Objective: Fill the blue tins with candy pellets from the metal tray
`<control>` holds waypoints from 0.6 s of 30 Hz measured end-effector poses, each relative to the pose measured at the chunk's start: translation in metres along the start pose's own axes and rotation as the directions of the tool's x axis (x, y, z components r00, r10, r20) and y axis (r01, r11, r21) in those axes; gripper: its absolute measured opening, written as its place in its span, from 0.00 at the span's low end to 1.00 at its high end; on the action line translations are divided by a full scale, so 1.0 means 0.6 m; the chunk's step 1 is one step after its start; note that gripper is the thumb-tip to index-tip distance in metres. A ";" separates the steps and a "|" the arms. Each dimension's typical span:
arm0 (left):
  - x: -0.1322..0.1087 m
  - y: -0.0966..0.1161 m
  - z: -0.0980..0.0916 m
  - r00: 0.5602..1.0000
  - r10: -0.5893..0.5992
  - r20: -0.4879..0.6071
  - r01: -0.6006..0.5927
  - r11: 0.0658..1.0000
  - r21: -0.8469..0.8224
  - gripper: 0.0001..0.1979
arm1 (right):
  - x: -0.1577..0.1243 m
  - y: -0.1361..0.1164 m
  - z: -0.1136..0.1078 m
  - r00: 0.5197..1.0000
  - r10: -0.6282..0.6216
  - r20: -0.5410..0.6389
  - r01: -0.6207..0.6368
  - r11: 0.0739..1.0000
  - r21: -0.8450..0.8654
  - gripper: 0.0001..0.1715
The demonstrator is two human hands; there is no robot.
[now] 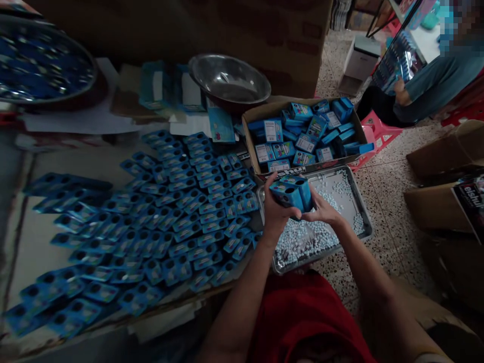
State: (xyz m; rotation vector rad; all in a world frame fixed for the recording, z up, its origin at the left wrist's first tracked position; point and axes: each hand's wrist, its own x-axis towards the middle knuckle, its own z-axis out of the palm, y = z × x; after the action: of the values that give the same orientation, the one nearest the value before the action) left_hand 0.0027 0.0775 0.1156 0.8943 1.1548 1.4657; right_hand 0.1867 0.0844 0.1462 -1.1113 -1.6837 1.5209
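Note:
Between my two hands I hold a few small blue boxes pressed side by side, with dark round holes in their tops. My left hand wraps the left side of them, thumb underneath. My right hand grips their right side, fingers partly hidden. Below the boxes lies a metal tray strewn with small pale blue balls, thickest at its near left. Just beyond stands a cardboard carton full of closed blue boxes.
Rows of upright blue boxes cover much of the table at left. A steel bowl and a large filled basin stand at the back. Another person sits far right, near a pink stool. Cartons line the right.

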 end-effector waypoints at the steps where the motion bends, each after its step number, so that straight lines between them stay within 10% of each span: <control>1: -0.005 0.004 0.001 1.000 -0.015 -0.022 0.016 0.999 0.041 0.76 | -0.006 0.001 0.010 0.999 0.024 -0.036 -0.024 1.000 0.007 0.69; 9: -0.059 -0.001 -0.046 0.963 -0.255 0.085 0.231 0.947 0.223 0.61 | -0.052 0.072 0.103 0.934 0.307 -0.184 -0.221 0.900 0.376 0.59; 13: -0.103 -0.009 -0.103 0.806 -0.573 0.148 0.549 0.818 0.174 0.65 | -0.105 0.120 0.141 0.921 0.387 -0.033 -0.304 0.772 0.559 0.58; 18: -0.172 -0.003 -0.153 0.627 -0.768 0.130 0.756 0.640 0.136 0.42 | -0.163 0.140 0.193 0.923 0.349 0.161 -0.384 0.814 0.436 0.57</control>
State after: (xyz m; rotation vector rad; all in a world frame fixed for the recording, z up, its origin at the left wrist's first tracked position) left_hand -0.0626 -0.0420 0.0938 0.4440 1.2366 0.6208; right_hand 0.1475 -0.0573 0.0547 -1.1641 -1.0846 2.0927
